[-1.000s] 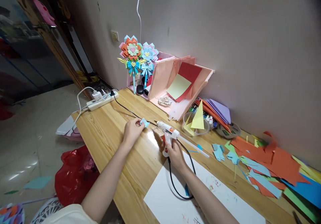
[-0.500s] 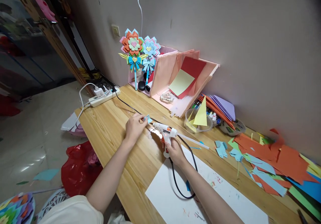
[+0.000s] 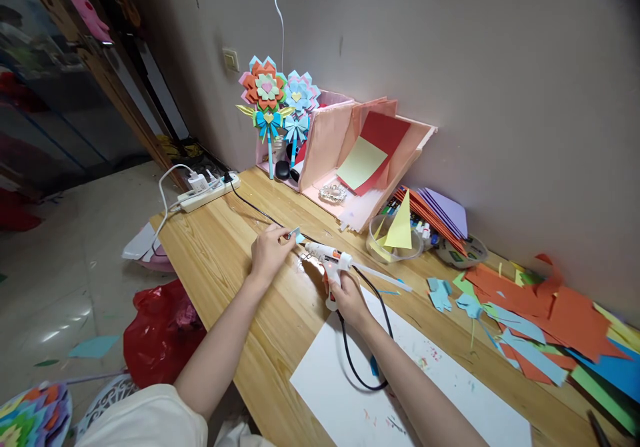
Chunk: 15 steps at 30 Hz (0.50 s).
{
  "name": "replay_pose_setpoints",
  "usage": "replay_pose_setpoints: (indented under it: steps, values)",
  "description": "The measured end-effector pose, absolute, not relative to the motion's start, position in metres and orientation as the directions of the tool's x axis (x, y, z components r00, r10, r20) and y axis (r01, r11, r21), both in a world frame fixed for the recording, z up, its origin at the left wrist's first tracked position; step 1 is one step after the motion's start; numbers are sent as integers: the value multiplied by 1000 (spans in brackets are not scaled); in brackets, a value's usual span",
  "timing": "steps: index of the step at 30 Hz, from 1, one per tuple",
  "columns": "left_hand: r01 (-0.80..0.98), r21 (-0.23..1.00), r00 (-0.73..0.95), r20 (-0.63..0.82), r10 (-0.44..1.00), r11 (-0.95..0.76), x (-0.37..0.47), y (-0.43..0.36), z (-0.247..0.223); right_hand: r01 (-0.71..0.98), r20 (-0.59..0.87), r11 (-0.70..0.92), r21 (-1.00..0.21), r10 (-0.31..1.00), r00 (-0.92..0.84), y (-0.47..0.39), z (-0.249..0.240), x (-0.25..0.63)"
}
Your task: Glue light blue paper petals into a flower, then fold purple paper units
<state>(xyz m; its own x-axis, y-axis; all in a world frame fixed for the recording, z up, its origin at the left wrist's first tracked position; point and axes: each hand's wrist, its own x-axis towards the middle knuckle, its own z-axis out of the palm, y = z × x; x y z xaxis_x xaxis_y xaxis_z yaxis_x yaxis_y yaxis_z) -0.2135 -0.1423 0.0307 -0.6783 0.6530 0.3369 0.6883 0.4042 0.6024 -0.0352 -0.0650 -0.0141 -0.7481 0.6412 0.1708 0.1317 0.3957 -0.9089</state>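
Between the fingertips of my left hand (image 3: 270,252) is a small piece of light blue folded paper (image 3: 299,235). My right hand (image 3: 349,300) is wrapped around the handle of a white hot glue gun (image 3: 327,259), its nozzle pointing left at the blue paper. Whether the tip touches the paper is too small to tell. A clear glue stick (image 3: 383,277) sticks out of the back of the gun. From the handle's base a black cord (image 3: 350,367) loops over a white sheet of paper (image 3: 450,393).
Paper flowers (image 3: 265,90) stand by a pink box (image 3: 327,140) at the back. A power strip (image 3: 207,193) sits at the left table edge. A clear bowl (image 3: 395,252) holds yellow paper. Orange scraps (image 3: 545,300) and light blue folded pieces (image 3: 440,295) lie to the right.
Both hands stay almost in place, with the glue gun still pointing at the blue paper. The view has shifted very slightly.
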Motion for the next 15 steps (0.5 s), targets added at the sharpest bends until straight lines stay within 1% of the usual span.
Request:
replay_pose_setpoints:
  steps: [7, 15]
  values:
    - [690, 605, -674, 334, 659, 398, -213, -142, 30, 163, 166, 426, -890, 635, -754, -64, -16, -36]
    - [699, 590, -665, 330, 670, 403, -213, -143, 31, 178, 139, 390, -904, 659, -739, -66, -11, -36]
